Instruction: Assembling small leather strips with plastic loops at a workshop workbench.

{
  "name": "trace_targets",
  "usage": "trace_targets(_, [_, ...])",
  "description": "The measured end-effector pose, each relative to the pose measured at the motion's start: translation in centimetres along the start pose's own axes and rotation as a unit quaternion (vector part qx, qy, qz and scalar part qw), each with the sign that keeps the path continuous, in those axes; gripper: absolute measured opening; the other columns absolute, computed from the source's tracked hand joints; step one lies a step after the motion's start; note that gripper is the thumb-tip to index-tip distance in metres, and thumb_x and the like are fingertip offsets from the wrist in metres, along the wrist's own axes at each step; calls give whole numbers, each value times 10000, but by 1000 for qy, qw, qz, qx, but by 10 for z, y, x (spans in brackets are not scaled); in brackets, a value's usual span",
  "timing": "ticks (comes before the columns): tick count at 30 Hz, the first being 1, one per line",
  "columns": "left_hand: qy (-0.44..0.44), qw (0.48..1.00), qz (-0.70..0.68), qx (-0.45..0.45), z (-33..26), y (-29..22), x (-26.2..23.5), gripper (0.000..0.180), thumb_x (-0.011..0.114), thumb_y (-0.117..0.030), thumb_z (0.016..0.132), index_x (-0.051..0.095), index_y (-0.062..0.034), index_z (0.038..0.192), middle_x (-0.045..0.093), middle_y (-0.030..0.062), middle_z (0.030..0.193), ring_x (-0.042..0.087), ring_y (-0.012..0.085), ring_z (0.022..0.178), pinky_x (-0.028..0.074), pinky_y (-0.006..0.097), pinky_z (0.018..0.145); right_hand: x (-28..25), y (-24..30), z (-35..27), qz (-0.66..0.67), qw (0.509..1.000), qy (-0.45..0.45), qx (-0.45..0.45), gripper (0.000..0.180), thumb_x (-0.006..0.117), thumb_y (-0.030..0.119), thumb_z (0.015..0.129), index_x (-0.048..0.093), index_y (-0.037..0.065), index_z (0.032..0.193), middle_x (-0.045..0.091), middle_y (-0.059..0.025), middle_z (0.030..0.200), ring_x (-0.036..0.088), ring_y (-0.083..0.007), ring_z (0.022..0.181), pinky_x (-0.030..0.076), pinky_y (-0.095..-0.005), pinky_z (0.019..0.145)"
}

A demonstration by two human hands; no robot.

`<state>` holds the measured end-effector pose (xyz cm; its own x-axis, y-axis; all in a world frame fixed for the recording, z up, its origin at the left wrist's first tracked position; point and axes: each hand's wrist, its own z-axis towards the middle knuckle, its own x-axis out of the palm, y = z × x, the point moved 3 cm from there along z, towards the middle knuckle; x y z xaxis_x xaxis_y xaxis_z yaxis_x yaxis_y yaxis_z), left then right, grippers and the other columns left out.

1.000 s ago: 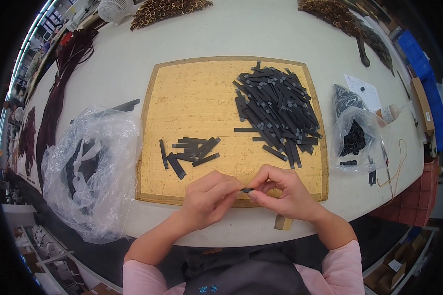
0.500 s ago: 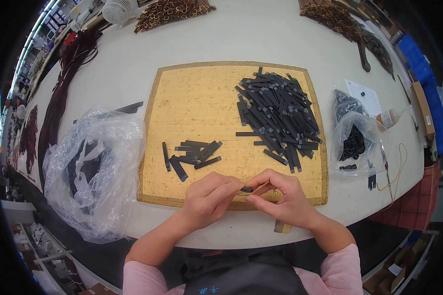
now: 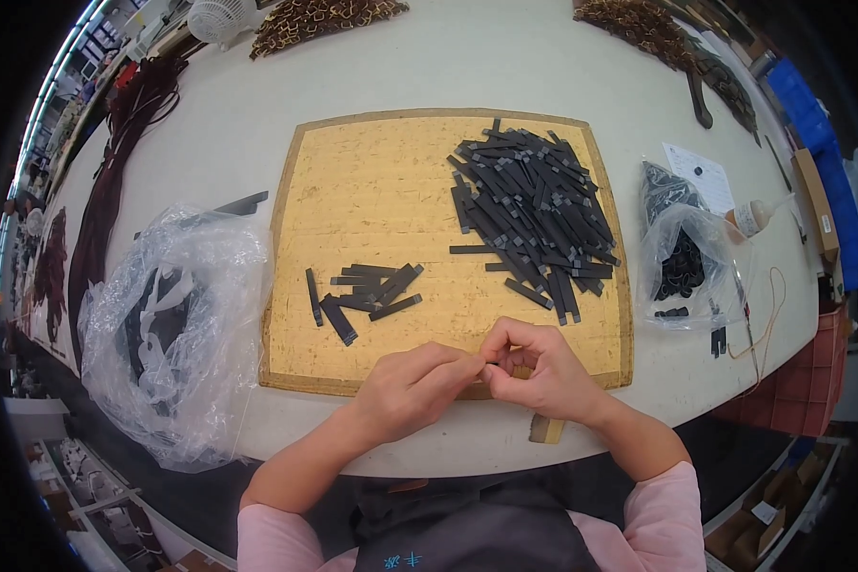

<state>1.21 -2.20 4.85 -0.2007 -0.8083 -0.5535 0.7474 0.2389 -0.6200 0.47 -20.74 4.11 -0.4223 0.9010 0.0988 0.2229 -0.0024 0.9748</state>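
Both hands meet over the near edge of a yellow cork-like board [image 3: 362, 191]. My left hand [image 3: 412, 386] is closed, its fingertips pinching a small black strip [image 3: 491, 363]. From the other side my right hand [image 3: 536, 374] pinches the same strip, thumb against curled fingers. Most of the strip is hidden by the fingers; only a dark sliver shows. Ahead on the left lies a small group of black strips [image 3: 381, 288]. A large heap of similar black strips [image 3: 534, 205], with greyish ends, covers the board's right side.
A clear plastic bag [image 3: 210, 381] with dark contents stands left of the board. On the right are a bag of black loops [image 3: 677, 267], a paper sheet [image 3: 705, 181], a small bottle [image 3: 751, 218] and orange thread [image 3: 777, 310]. Dark red straps [image 3: 105, 200] lie far left.
The folded strip showed between the fingertips before; now the fingers cover most of it. My right hand's fingers have curled in closer to my left. The view has shifted slightly.
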Motion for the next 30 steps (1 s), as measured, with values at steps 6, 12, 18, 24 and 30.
trace_targets(6, [7, 1000, 4, -2, -1, 0, 1, 282, 747, 31, 773, 698, -29, 1044, 688, 73, 885, 683, 216, 718, 554, 309, 589, -5, -5, 1, 65, 993, 43, 90, 100, 660, 70, 941, 628, 21, 1022, 660, -5, 922, 589, -34, 790, 483, -194, 684])
trace_targets(12, [-22, 1000, 7, -21, 1, 4, -7, 309, 765, 46, 755, 693, -36, 1044, 686, 84, 876, 686, 223, 734, 552, 312, 596, -7, 13, 0, -58, 998, -1, -1, 190, 681, 84, 930, 670, -5, 1097, 688, -32, 907, 611, -55, 735, 488, -201, 624])
trace_targets(18, [-41, 996, -40, -74, 2, 8, -7, 291, 773, 53, 760, 671, -48, 1013, 691, 94, 886, 691, 236, 752, 551, 319, 605, -3, 22, 0, -218, 962, -55, -158, 210, 696, 19, 875, 693, 3, 1085, 704, -110, 955, 704, -174, 792, 579, -277, 692])
trace_targets(24, [-54, 997, -23, -42, -1, 6, -7, 293, 768, 54, 756, 673, -41, 1016, 682, 88, 883, 690, 233, 756, 558, 319, 602, 1, 27, -2, -218, 961, -59, -161, 194, 712, 1, 862, 697, 7, 1055, 699, -112, 951, 702, -192, 776, 576, -283, 674])
trace_targets(30, [-13, 1000, 17, -9, -3, 5, -4, 290, 763, 30, 770, 681, -34, 1040, 678, 82, 883, 689, 225, 746, 560, 313, 600, -2, 20, -1, -212, 964, -48, -151, 100, 726, 31, 875, 684, -4, 958, 686, -95, 865, 677, -169, 708, 547, -265, 643])
